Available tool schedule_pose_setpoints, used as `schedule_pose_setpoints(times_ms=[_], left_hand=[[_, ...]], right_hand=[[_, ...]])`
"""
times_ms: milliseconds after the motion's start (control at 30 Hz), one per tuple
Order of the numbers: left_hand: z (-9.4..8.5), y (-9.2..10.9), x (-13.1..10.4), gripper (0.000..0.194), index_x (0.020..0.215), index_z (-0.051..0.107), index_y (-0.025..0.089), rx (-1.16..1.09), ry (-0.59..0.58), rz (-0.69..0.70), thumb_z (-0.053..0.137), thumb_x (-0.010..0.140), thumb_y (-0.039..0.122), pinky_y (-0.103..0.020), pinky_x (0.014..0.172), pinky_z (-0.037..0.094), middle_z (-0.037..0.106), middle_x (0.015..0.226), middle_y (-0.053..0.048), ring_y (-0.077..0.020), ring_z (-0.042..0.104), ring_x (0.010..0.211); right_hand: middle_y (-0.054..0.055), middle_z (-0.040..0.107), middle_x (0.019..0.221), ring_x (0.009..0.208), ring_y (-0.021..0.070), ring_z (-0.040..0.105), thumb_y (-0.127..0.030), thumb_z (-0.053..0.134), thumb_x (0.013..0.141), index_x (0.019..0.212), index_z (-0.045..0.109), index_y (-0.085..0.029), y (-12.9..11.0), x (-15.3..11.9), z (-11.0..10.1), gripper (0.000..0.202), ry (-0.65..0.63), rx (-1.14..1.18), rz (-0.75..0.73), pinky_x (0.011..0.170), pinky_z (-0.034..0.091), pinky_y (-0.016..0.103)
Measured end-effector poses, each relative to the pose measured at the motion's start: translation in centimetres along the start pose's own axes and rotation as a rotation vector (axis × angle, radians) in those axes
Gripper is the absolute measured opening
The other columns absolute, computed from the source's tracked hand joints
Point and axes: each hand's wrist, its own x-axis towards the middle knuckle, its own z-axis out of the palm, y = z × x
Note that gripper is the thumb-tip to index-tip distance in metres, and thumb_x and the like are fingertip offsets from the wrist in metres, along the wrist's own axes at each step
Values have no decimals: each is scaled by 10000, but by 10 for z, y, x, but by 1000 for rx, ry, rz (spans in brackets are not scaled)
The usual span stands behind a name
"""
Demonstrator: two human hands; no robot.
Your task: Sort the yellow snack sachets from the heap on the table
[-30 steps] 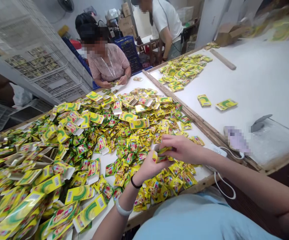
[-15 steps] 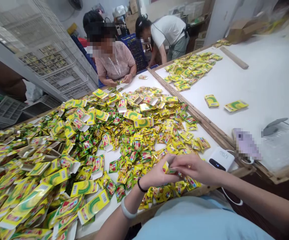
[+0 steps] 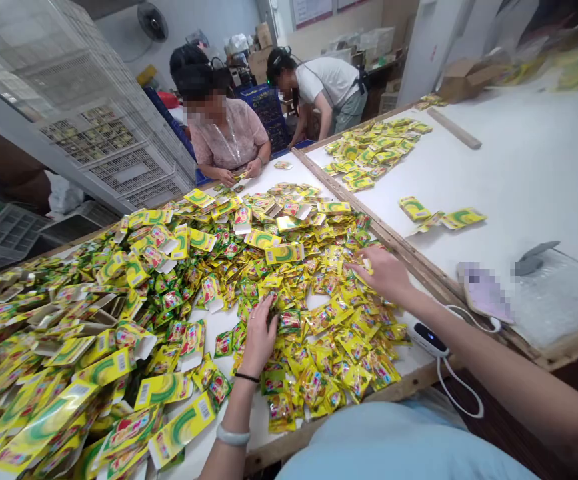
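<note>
My left hand lies over the heap with thumb and fingers apart, its fingertips among small green sachets. To the right, my right hand reaches low over yellow sachets, fingers stretched and apart; its fingertips are partly blurred. Flattened yellow-and-green cartons, some with open white ends, pile up left of my left hand. Beyond the wooden strip, a carton and another carton lie on the white tabletop, with a blurred yellow piece between them.
Filled cartons are grouped at the far right. A power bank with a white cable and a phone lie near the right edge. Across the table one person handles packets; another person bends over. White crates stand left.
My hands, together around a small carton before, are now apart over the sachets, left hand farther left. The carton is out of them, and a blurred yellow piece shows beyond the strip.
</note>
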Motion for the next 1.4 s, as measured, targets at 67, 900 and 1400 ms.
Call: schedule_pose_setpoints(times_ms=[67, 900, 1400], left_hand=[[-5, -6, -3, 314, 1106, 649, 249, -105, 60, -41, 565, 806, 290, -482, 1073, 264, 649, 1145, -81, -260, 523, 1140], [33, 88, 37, 252, 983, 681, 202, -120, -309, 335, 485, 878, 320, -339, 842, 455, 614, 1003, -105, -215, 574, 945], [31, 61, 110, 661, 1340, 341, 126, 201, 28, 277, 593, 742, 248, -439, 1067, 266, 507, 1197, -153, -289, 414, 1218]], right_hand=[[165, 609, 982, 976, 303, 528, -392, 532, 857, 907, 605, -146, -23, 0, 30, 262, -101, 41, -52, 787, 418, 384], [12, 642, 779, 587, 145, 629, -371, 452, 904, 1116, 524, -199, -41, -34, -3, 282, -606, 913, -52, 570, 517, 285], [53, 655, 876, 668, 160, 622, -324, 440, 917, 1064, 531, -186, -25, -49, -18, 221, -301, 601, -19, 584, 488, 280]])
